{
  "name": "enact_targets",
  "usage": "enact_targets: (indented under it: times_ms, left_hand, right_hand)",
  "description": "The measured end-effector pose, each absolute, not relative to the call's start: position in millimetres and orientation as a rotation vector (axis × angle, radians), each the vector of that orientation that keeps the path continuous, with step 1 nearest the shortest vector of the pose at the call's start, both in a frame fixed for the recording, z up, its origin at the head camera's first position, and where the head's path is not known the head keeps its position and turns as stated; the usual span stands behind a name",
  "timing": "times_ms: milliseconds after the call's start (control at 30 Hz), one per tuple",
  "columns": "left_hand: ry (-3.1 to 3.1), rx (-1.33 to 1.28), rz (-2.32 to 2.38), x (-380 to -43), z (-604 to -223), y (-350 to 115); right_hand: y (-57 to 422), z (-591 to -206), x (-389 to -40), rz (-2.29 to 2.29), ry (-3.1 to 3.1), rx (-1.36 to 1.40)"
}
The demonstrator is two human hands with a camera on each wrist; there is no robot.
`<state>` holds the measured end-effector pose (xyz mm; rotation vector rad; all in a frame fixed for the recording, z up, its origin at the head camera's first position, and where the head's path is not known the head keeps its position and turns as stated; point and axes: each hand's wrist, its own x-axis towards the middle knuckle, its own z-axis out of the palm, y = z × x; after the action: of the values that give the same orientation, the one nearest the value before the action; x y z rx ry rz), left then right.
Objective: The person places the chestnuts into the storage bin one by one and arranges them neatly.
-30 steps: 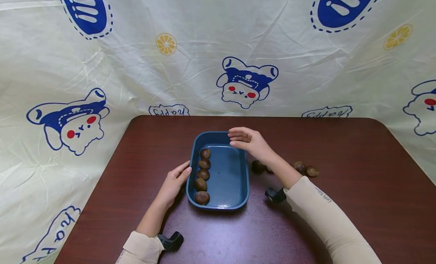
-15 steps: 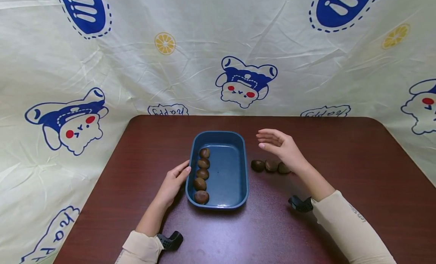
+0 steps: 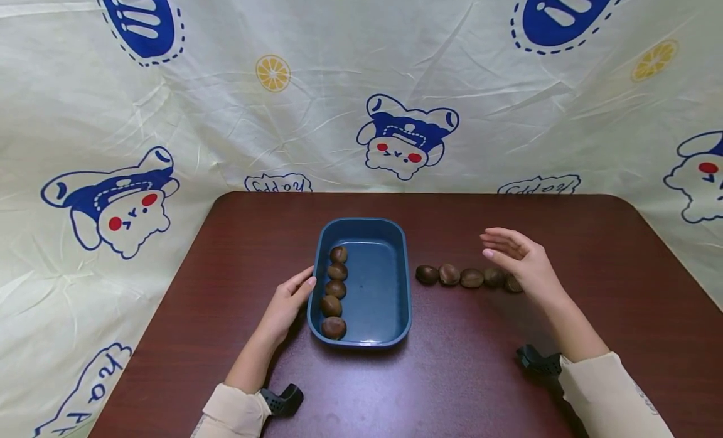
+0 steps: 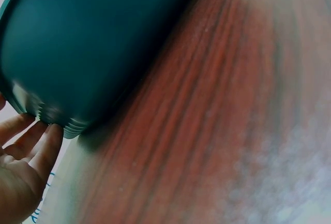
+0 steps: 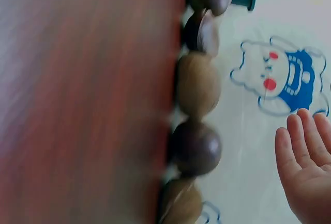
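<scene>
I expect the chestnuts (image 3: 471,278) rowed right of the blue tray (image 3: 375,293) to be light, hard and slick, best pinched across their sides, my right hand (image 3: 522,262) empty and loose-fingered, my left hand (image 3: 288,303) touching the tray's left side with relaxed fingers.

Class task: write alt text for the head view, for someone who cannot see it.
A person's left hand touches a blue tray with five chestnuts lined up along its left side. The right hand hangs open near a second row of five on a brown table.
</scene>
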<state>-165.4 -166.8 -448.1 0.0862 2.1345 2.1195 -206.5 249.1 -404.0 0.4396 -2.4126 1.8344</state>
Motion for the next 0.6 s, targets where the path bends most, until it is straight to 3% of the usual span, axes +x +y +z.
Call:
enact_targets:
  times_ms: [600]
  left_hand:
    - [2.165, 0.105, 2.143, -166, -455, -166]
  right_hand:
    - [302, -438, -192, 1.538, -2.681, 0.210]
